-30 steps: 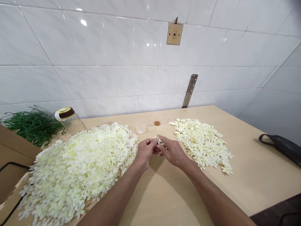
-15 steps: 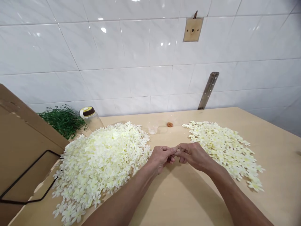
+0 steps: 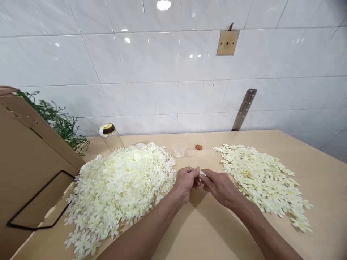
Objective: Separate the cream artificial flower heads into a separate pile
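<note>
Dial: your two hands mark its centre, with twelve o'clock toward the tiled wall.
Left hand: your thumb and fingers are pinched together on a small pale piece, seemingly a flower, mostly covered by your fingertips.
Right hand: your thumb and forefinger close on the same piece, nearly meeting your left fingertips; your other fingers curl underneath.
Pale piece: between your fingertips, just above the tabletop.
Large flower heap: at nine o'clock, loose white-and-yellow blossoms piled thick, near your left wrist.
Flatter flower spread: at three o'clock, similar blossoms lying lower, just beyond your right hand.
Brown disc: at twelve o'clock, lying flat.
Clear object: at eleven o'clock, too faint to name.
Capped bottle: at ten o'clock, transparent, brown-and-yellow lid, behind the heap.
Green sprigs: farther out at ten o'clock, partly behind the cardboard.
Black wire frame: at nine o'clock, past the heap, against the cardboard.
Metal strip: at one o'clock, tilted, with holes.
</note>
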`<action>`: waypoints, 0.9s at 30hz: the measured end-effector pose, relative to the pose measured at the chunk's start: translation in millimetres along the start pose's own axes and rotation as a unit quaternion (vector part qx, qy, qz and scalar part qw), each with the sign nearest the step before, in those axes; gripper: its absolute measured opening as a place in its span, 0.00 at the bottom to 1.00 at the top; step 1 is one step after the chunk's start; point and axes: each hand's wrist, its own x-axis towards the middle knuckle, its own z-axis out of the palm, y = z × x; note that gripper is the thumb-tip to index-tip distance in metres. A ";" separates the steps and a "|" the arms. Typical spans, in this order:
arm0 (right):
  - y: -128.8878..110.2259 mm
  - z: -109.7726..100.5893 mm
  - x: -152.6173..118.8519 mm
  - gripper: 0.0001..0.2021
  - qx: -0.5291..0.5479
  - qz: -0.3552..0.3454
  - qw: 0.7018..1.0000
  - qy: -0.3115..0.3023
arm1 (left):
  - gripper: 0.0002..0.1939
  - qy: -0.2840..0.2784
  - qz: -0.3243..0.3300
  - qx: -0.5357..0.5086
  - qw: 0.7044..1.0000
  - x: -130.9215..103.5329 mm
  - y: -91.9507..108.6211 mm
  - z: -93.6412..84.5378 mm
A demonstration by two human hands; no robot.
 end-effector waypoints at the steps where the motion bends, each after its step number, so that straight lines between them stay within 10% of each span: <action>1: -3.4 -4.5 -0.6 0.15 0.033 -0.002 0.999 -0.006 | 0.21 -0.007 0.003 -0.009 1.000 0.9 0.0 -1.0; 12: 20.0 -16.5 -1.5 0.15 0.196 0.103 0.975 -0.021 | 0.25 -0.011 0.004 0.026 1.000 -4.5 -8.3 7.4; 21: 13.4 14.5 2.2 0.18 -0.060 0.011 0.985 0.161 | 0.22 -0.007 0.013 -0.095 0.995 0.0 -17.7 8.3; 27: 16.5 5.2 3.1 0.18 0.119 0.032 0.986 0.109 | 0.20 -0.016 -0.005 -0.132 0.991 3.3 -7.5 1.1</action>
